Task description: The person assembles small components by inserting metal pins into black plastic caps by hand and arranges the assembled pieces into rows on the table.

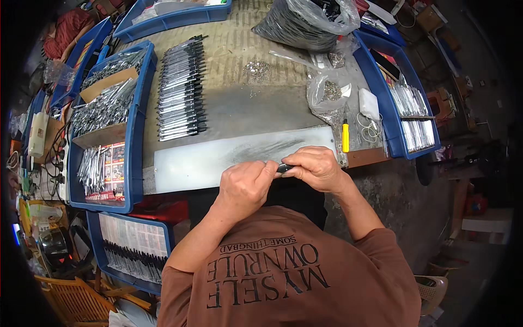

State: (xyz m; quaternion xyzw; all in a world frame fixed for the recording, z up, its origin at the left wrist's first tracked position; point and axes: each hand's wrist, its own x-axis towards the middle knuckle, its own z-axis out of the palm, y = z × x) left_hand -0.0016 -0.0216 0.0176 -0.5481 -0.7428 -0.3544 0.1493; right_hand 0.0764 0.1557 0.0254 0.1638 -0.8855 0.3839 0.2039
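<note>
My left hand [245, 185] and my right hand [317, 168] meet over the near edge of the table. Both are closed on a black pen [284, 168]; only a short glossy stretch shows between the fingertips, and the fists hide the remainder. Beneath them lies a long white board [201, 163] with a dark smudge. Beyond its left part, a column of silver-and-black pens [182, 90] lies side by side. A yellow-handled screwdriver [345, 137] rests to the right of my right hand.
Left stands a blue tray [136, 158] with many silver pen parts [106, 111]. Another blue tray [170, 240] with black-tipped pens sits below it. Small metal parts [257, 71] and a bag of them [327, 92] lie farther back. A blue tray [400, 147] is right; a large plastic bag [297, 24] is behind.
</note>
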